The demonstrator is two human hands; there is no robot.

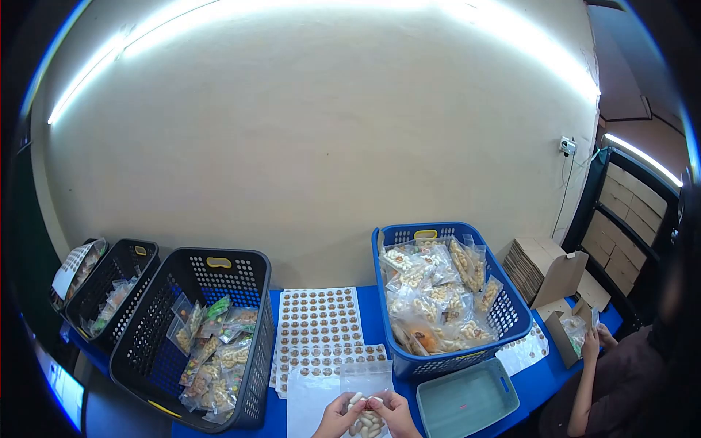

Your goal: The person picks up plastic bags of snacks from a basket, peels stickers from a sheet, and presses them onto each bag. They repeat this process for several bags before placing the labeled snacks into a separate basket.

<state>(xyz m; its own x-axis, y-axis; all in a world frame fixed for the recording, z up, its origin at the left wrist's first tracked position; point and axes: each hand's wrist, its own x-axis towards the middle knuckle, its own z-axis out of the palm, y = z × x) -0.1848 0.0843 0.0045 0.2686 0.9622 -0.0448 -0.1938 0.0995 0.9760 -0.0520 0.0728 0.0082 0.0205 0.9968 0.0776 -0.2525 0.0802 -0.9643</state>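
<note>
Close in front of me, my left hand (338, 417) and my right hand (397, 416) pinch a see-through plastic bag (366, 377) from both sides. White, oblong, capsule-shaped pieces (367, 425) show in its lower part and between my fingers. The bag's flat upper end lies toward the sticker sheets. Beneath it is a plain white sheet (310, 401). Just beyond are sheets of small round brown stickers (320, 321) on the blue tabletop (371, 306). A shallow grey-green tray (467, 400) stands right of my right hand.
A blue basket (511, 310) of snack bags stands behind the tray. At left, a large black basket (255, 292) holds more bags, with smaller black baskets (150, 252) beyond. At right, a person (621, 365) handles a cardboard box (562, 336) near stacked flat cardboard (529, 266).
</note>
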